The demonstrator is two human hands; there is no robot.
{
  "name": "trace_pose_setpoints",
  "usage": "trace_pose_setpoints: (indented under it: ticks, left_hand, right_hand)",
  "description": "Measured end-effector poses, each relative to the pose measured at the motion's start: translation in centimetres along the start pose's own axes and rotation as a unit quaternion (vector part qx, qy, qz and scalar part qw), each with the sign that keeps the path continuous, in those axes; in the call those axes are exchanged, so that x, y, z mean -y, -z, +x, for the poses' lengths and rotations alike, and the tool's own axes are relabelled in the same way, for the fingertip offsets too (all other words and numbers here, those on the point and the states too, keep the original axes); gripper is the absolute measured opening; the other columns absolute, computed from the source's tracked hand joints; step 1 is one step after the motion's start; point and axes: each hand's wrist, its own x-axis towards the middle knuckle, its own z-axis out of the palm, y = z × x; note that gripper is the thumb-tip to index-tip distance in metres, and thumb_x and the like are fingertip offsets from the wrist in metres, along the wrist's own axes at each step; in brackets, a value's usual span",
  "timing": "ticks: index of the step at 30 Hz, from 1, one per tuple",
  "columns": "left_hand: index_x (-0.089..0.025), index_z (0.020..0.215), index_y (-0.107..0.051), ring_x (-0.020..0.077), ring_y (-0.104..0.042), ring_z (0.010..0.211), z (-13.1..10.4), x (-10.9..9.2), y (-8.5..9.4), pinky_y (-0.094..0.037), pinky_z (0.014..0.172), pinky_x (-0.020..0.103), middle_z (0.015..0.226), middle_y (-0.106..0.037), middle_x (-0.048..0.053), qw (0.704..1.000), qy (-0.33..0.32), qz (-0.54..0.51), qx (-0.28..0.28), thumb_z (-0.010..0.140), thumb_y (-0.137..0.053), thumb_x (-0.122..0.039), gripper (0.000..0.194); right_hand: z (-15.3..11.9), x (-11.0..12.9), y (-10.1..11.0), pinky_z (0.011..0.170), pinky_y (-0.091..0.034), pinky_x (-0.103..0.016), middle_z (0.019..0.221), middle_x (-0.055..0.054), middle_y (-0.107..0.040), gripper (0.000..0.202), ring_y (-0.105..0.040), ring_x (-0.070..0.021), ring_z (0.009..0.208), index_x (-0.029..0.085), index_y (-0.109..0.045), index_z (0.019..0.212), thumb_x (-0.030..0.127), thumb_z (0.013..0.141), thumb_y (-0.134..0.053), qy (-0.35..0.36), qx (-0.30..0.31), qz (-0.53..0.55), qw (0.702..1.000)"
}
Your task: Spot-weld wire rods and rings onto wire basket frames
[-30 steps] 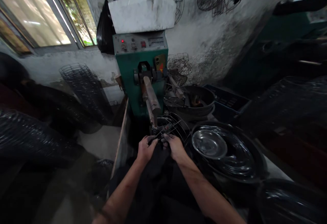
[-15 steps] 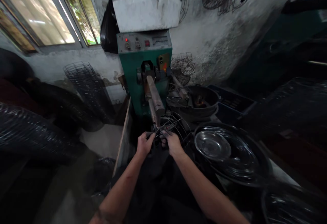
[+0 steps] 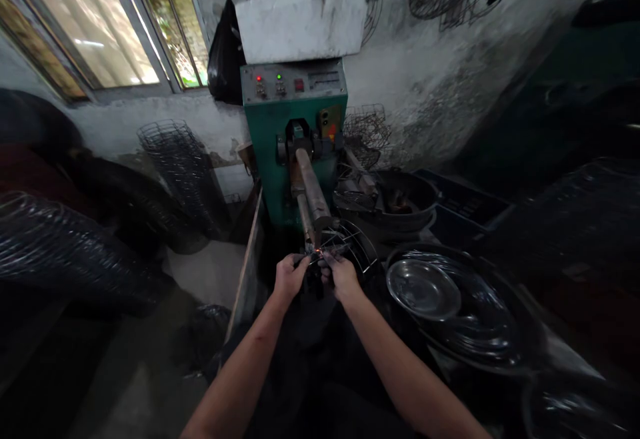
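Observation:
My left hand [image 3: 291, 275] and my right hand [image 3: 341, 275] are close together in front of the green spot welder [image 3: 267, 129]. Both are closed, thumbs against fingers, on a round wire frame [image 3: 361, 232] whose curved wires spread out to the right. Part of the frame is hidden by my hands and by shadow. Between my fingertips, the frame lies at the tips of the welder's electrode arms [image 3: 314, 189]. A small orange glow shows at that spot. Red and green lamps are lit on the welder's panel.
A metal bowl [image 3: 424, 289] sits in a large dark basin [image 3: 505, 352] on the right, with a dark tub [image 3: 410, 195] behind it. Rolls of wire mesh [image 3: 183, 172] stand on the left beside a board edge [image 3: 245, 259]. A white foam box [image 3: 300, 22] tops the welder.
A green lamp has come on at the welder's panel, and an orange glow has appeared at the electrode tips. The view has shifted slightly; both hands still hold the wire frame.

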Motion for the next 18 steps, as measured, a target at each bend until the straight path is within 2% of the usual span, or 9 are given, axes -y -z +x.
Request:
trace_pose_setpoints:
  ticks: [7, 13, 18]
  left_hand:
    - [-0.012, 0.078, -0.072, 0.0175, -0.064, 0.069, 0.3, -0.3, 0.5, -0.047, 0.063, 0.025, 0.072, -0.071, 0.006, 1.000, 0.014, 0.008, 0.019, 0.078, -0.060, -0.040, 0.030]
    - [-0.013, 0.081, -0.072, 0.0172, -0.064, 0.071, 1.0, -0.2, 1.0, -0.048, 0.065, 0.025, 0.076, -0.071, 0.007, 0.999, 0.017, -0.014, 0.028, 0.078, -0.061, -0.039, 0.028]
    - [-0.011, 0.081, -0.072, 0.0175, -0.064, 0.072, 1.9, -0.2, 1.4, -0.048, 0.064, 0.025, 0.076, -0.072, 0.008, 0.998, 0.039, -0.031, 0.033, 0.075, -0.062, -0.042, 0.033]
  right_hand:
    - [-0.7, -0.1, -0.5, 0.032, -0.034, -0.018, 0.049, 0.004, -0.057, 0.031, -0.041, -0.0057, 0.035, 0.017, -0.054, 0.069, 0.035, 0.060, -0.078, -0.008, -0.023, 0.036, 0.999]
    - [-1.5, -1.5, -2.0, 0.032, -0.031, -0.017, 0.048, 0.007, -0.055, 0.036, -0.038, -0.0048, 0.036, 0.018, -0.055, 0.071, 0.033, 0.050, -0.080, -0.041, 0.033, 0.075, 0.996]
    - [-0.9, -1.8, -3.2, 0.033, -0.027, -0.017, 0.047, 0.008, -0.053, 0.034, -0.035, -0.0042, 0.035, 0.018, -0.054, 0.071, 0.034, 0.053, -0.078, -0.037, 0.033, 0.074, 0.996]
